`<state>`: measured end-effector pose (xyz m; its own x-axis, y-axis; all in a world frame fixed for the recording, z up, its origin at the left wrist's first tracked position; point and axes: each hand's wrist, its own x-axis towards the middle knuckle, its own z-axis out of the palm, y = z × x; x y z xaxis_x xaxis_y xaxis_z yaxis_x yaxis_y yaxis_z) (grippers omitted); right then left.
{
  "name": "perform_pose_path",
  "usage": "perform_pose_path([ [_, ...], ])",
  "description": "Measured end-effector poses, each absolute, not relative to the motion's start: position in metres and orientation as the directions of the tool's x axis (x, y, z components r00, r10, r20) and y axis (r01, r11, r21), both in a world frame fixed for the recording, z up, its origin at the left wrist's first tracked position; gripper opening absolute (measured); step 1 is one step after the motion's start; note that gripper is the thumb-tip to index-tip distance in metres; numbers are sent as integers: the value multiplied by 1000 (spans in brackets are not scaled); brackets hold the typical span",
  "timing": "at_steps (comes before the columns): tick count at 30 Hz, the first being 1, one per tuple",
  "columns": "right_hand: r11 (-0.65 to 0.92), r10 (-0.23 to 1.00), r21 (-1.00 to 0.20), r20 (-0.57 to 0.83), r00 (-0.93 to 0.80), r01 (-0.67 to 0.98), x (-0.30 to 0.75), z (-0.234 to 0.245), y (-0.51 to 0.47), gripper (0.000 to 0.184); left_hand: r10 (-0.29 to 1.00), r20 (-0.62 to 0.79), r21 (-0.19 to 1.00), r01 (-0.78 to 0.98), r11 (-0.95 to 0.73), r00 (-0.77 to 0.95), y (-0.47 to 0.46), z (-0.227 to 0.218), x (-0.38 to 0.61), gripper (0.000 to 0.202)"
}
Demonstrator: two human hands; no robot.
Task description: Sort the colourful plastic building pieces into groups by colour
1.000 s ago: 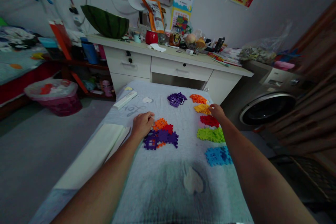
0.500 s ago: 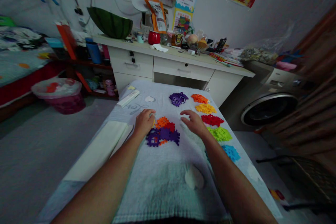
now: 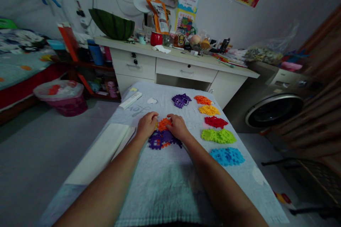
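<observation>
Mixed pile (image 3: 163,139) of purple and orange tiles lies mid-towel (image 3: 165,184), and I have both hands on its far edge. My left hand (image 3: 146,125) rests at the left, fingers curled down against an orange tile (image 3: 162,124). My right hand (image 3: 178,127) meets it from the right, fingers bent. Whether either grips the tile, I cannot tell. To the right lie green (image 3: 218,136) and blue (image 3: 227,156) heaps.

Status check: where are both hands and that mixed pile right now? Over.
Left hand and right hand both on mixed pile, grip unclear. Sorted piles apart on the right; green pile nearest, not touching.
</observation>
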<state>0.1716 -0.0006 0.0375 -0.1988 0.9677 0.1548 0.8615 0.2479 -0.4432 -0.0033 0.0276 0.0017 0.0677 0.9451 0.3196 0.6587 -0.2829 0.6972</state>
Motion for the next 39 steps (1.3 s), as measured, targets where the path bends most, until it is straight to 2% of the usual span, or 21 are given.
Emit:
perform_pose_path([
  [5,219,974,-674,199,-113,706,177,37,2,32,950,305,684,677,-271,72,28,0,-3,30],
  [8,206,966,-711,256,-26,672,189,41,5,21,951,300,672,691,-266,75,27,1,-2,30],
  [10,213,942,-659,334,27,721,199,44,9,17,952,296,667,697,-263,77,26,3,-2,31],
  [13,196,903,-499,427,42,844,212,45,13,16,954,290,666,699,-259,77,26,4,-2,32],
  [15,161,914,-384,406,10,909,218,43,15,15,954,289,665,701,-257,76,26,4,-2,32],
  [18,130,964,-283,262,-54,950,226,39,16,10,955,286,659,707,-257,80,27,3,-2,31],
  [20,155,981,-265,155,-117,952,231,38,17,10,954,287,658,707,-260,84,28,2,-2,31],
  [24,256,966,-239,43,-253,937,240,44,18,29,952,294,658,705,-265,84,28,0,-2,31],
  [28,304,951,-197,4,-310,932,240,46,22,37,951,299,657,704,-269,84,28,0,-2,31],
  [33,333,939,-163,-30,-342,929,237,46,28,33,952,292,643,717,-268,94,28,2,-2,31],
  [39,306,952,-189,44,-303,933,260,63,47,29,952,287,634,725,-269,102,28,3,-2,30],
])
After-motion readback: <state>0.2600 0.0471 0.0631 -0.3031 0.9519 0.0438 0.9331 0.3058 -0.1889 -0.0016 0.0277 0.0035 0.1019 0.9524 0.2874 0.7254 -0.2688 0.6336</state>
